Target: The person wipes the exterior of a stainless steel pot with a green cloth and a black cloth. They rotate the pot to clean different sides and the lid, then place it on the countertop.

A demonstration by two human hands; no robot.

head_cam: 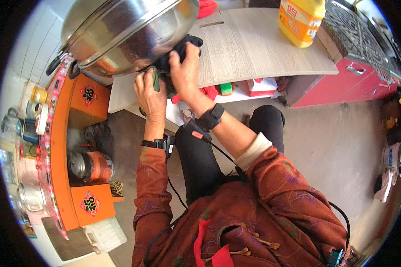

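A large stainless steel pot (130, 36) with black loop handles fills the upper left, appearing tilted above the wood-grain tabletop (244, 43). Under its lower edge, my right hand (185, 70) grips a black cloth (196, 41) bunched at the pot's wall. Just to the left, my left hand (150, 93) has its fingers curled over a dark green cloth (156, 80), close to the rim nearest me. Whether the green and black parts are one piece, I cannot tell. The pot's far side is out of frame.
A yellow detergent jug (301, 23) stands at the table's right, beside a gas stove (361, 30). Boxes (261, 87) sit on the shelf below. Orange cabinets (88, 96) with jars on top line the left. A black cable (224, 153) hangs by my right wrist.
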